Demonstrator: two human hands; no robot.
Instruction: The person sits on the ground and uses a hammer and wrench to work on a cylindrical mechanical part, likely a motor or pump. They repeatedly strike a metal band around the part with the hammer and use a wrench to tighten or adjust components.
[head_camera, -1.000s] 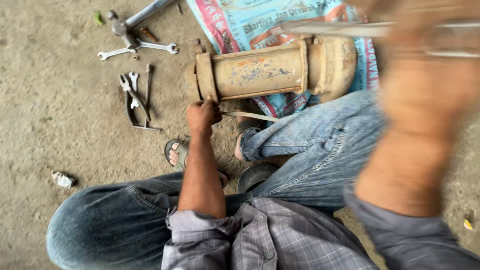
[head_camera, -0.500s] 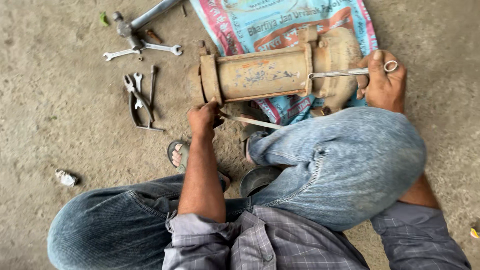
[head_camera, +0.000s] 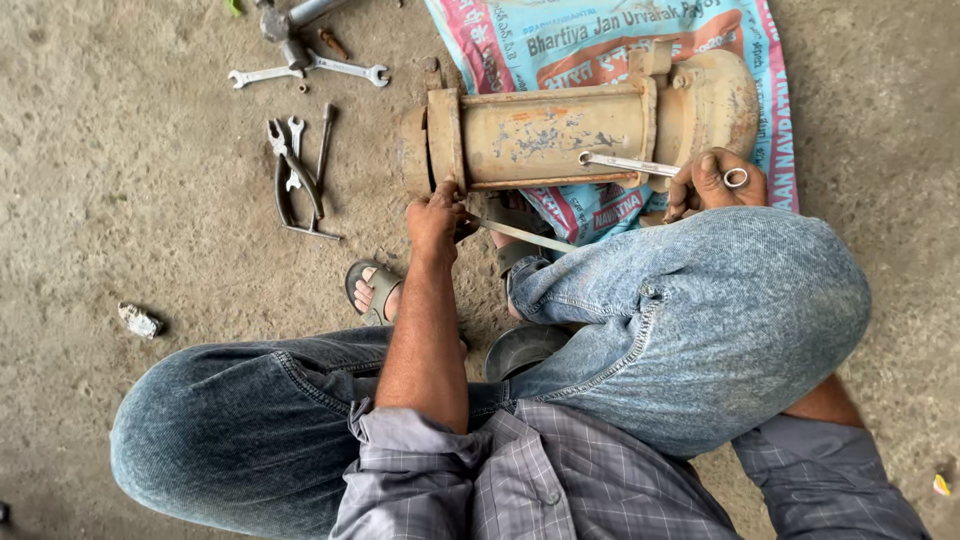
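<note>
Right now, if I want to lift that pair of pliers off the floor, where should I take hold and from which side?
Probably best by the two dark handles of the pliers, coming straight down from above. They lie flat on the concrete floor, jaws pointing away from the person, handles slightly spread. A small spanner lies across them near the jaws, so the handle end looks freest.

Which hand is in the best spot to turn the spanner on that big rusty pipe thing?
Probably the right hand: it grips the spanner, whose head lies on the rusty pump body. The left hand is at the far flange, holding a thin flat tool.
</note>
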